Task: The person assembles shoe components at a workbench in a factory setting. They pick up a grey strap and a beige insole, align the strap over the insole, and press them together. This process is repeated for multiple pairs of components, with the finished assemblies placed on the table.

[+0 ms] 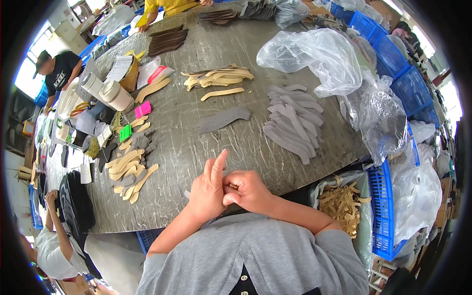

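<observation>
My left hand [209,191] is raised near the table's front edge, its fingers stretched upward. Against it, my right hand [248,192] has its fingers curled, thumb close to the left palm; whatever they may hold is hidden. A small pale grey edge [187,194] shows beside my left hand. Ahead of both hands lies a short stack of grey curved strips [225,119]. Farther off is a single tan strip [222,94], with a pile of tan strips [216,77] behind it. To the right spreads a larger pile of grey strips [295,120].
Mixed tan and grey strips [130,169] lie on the left, near white jars [116,95]. Clear plastic bags [319,54] cover the far right. A blue crate [386,211] and a bag of tan scraps [340,209] stand off the right edge. Other people work around the table.
</observation>
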